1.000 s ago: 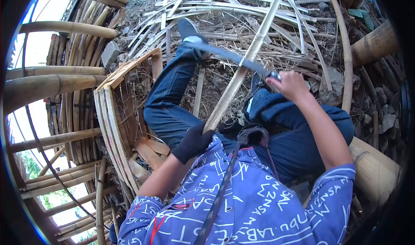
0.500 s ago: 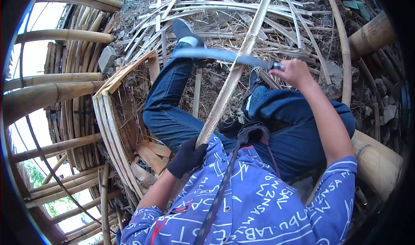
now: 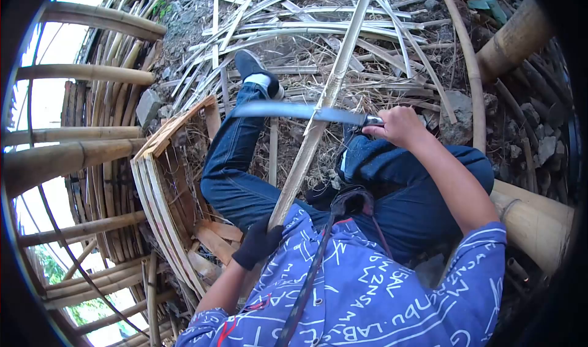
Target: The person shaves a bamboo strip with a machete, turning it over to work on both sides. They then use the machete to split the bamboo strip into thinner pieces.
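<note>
My left hand [image 3: 260,244], in a dark glove, is closed round the near end of a long split bamboo strip [image 3: 313,129]. The strip slants up and away between my legs, its pale inner side showing. My right hand [image 3: 401,126] is bare and wrapped round the dark handle of a machete [image 3: 288,110]. The long blade points left and lies across the strip at about its middle, touching or just over it; its tip is slightly blurred. A small raised sliver shows on the strip near the blade.
Several cut bamboo strips [image 3: 306,33] lie scattered on the ground ahead. A wooden crate-like frame [image 3: 160,191] stands at my left, beside a bamboo pole structure [image 3: 92,72]. Thick bamboo [image 3: 533,227] lies at my right, and rocks [image 3: 456,111] sit beyond my right hand.
My right hand has brought the machete nearer to me along the strip, lower and slightly left in view. My left hand keeps its hold. The whole view has shifted slightly.
</note>
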Demonstrator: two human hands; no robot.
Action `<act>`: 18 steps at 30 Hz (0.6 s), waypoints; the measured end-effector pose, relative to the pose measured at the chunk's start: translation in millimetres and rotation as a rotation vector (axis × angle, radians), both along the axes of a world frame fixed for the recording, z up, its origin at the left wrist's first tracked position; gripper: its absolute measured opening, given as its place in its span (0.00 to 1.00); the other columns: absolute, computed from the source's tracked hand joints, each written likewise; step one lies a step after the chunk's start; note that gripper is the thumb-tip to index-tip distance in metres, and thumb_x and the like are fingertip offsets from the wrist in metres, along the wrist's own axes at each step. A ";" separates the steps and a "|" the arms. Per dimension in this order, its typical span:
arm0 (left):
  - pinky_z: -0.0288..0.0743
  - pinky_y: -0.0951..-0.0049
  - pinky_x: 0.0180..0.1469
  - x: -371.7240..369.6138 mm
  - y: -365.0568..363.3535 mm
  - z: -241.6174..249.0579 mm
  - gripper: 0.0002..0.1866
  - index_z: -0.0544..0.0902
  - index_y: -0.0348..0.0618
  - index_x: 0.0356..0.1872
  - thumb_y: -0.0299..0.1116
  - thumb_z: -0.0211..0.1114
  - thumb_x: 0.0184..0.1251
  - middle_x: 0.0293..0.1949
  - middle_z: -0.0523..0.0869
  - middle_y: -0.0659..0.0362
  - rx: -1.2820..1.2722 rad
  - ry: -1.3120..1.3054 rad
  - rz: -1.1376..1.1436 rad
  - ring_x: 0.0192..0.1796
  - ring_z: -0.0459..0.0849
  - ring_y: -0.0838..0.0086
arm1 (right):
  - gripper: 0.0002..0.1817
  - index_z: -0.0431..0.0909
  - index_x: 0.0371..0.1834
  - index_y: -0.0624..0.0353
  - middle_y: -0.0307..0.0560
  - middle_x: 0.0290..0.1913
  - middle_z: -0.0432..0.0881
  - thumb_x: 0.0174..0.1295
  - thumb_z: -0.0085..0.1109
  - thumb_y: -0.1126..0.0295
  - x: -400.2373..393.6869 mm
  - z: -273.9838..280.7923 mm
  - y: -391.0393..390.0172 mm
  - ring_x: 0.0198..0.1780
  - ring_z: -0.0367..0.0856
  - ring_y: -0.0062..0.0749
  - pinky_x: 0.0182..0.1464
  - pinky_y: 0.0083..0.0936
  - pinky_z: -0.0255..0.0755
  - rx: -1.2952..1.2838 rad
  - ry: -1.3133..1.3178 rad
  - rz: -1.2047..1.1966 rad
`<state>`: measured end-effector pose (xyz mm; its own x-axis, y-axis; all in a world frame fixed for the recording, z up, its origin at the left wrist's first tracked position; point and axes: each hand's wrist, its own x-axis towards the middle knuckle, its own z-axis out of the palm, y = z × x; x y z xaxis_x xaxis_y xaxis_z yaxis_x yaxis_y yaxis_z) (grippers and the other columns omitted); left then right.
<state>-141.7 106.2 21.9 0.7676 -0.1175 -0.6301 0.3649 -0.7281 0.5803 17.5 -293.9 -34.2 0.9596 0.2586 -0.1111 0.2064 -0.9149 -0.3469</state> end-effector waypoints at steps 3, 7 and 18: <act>0.75 0.65 0.43 -3.7 2.2 10.9 0.17 0.79 0.36 0.51 0.35 0.61 0.65 0.34 0.86 0.51 -0.012 0.157 0.079 0.39 0.83 0.72 | 0.41 0.81 0.21 0.61 0.58 0.22 0.81 0.55 0.47 0.27 22.9 -13.6 -19.4 0.29 0.84 0.53 0.32 0.43 0.78 -0.027 0.003 -0.079; 0.76 0.66 0.42 -11.6 20.0 2.1 0.17 0.79 0.36 0.50 0.37 0.60 0.65 0.33 0.86 0.52 0.020 0.078 -0.022 0.38 0.83 0.74 | 0.40 0.81 0.21 0.61 0.57 0.22 0.81 0.54 0.48 0.28 10.3 -18.5 -6.4 0.29 0.84 0.52 0.32 0.45 0.78 -0.038 -0.020 -0.083; 0.74 0.72 0.33 -21.4 14.3 -3.5 0.14 0.79 0.36 0.47 0.34 0.59 0.66 0.27 0.83 0.62 -0.058 -0.041 -0.027 0.30 0.79 0.81 | 0.42 0.82 0.22 0.63 0.61 0.25 0.82 0.55 0.47 0.28 6.7 -20.9 -9.6 0.33 0.84 0.55 0.37 0.45 0.78 0.012 0.054 -0.110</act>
<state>-163.1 120.5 18.4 0.7890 -0.1741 -0.5893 0.3202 -0.7021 0.6361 24.2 -303.5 -55.0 0.9748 0.1541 -0.1611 0.0861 -0.9267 -0.3658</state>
